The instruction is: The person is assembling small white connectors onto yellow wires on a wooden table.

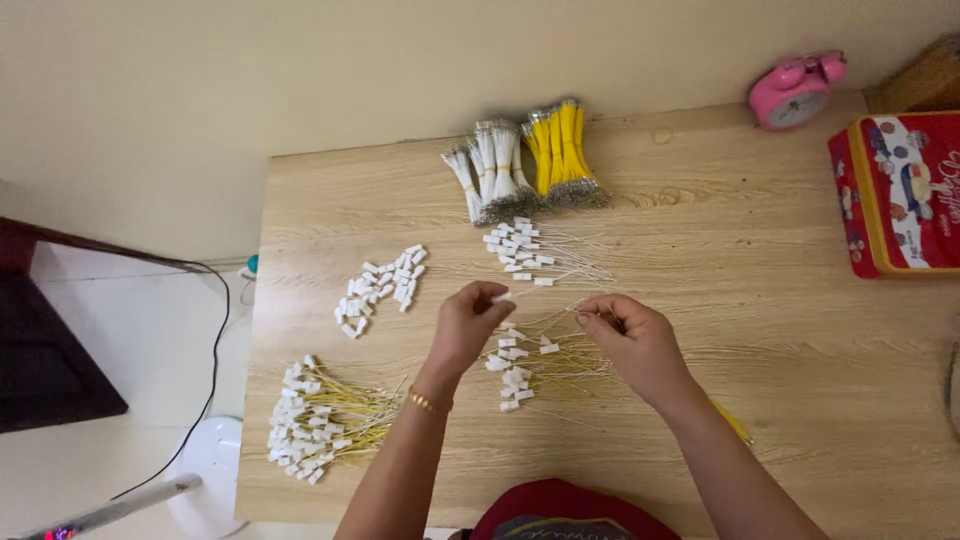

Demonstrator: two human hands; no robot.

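A red tin box (895, 195) sits at the table's far right, lid on, so whatever is inside stays hidden, and the frame edge cuts it off. Beside it stands one pink alarm clock (797, 91). On the wooden table (760, 300) I count two tied bundles, white wires (492, 170) and yellow wires (561, 150), touching each other at the far edge. There are several loose heaps: bare white connectors (380, 288), white-wire pieces with connectors (525, 252), a yellow-wire heap (540, 362) under the hands, and finished yellow ones (322, 420) at the near left. Single pieces are too small to count. The left hand (468, 322) pinches a small white connector (501, 297) at its fingertips. The right hand (632, 338) has its fingers pressed together on a thin wire (548, 318), barely visible between the two hands.
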